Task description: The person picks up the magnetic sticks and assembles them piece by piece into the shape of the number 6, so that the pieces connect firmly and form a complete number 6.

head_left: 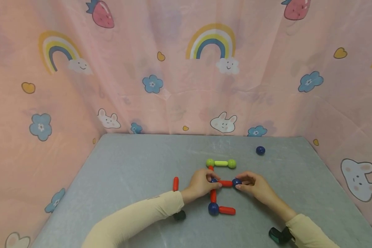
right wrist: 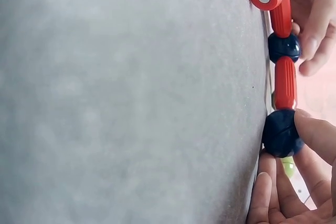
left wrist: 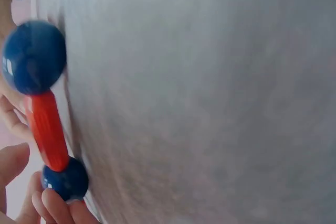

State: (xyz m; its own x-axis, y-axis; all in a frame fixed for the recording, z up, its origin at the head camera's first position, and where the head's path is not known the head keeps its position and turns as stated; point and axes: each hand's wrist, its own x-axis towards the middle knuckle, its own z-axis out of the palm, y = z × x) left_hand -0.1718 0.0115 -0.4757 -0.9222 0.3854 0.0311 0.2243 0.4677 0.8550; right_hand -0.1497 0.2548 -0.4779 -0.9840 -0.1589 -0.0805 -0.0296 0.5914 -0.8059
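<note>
My left hand [head_left: 202, 183] holds the middle blue ball [left wrist: 65, 179] of a magnetic rod-and-ball figure, its thumb by the red rod [head_left: 225, 183] that runs rightward. At that rod's far end, my right hand [head_left: 255, 187] pinches another blue ball [right wrist: 283, 134] between thumb and fingers. Red rods join the middle ball to a green ball [head_left: 210, 163] behind and a blue ball [head_left: 213, 208] in front. A light-green rod [head_left: 221, 163] leads from the back ball to a second green ball [head_left: 231, 163]. From the front ball, a red rod [head_left: 227, 210] points right with a free end.
A loose blue ball [head_left: 260, 150] lies at the back right of the grey table [head_left: 136, 158]. Another red rod [head_left: 176, 183] stands out beyond my left forearm, partly covered by it. A pink printed curtain [head_left: 179, 100] encloses the back and sides.
</note>
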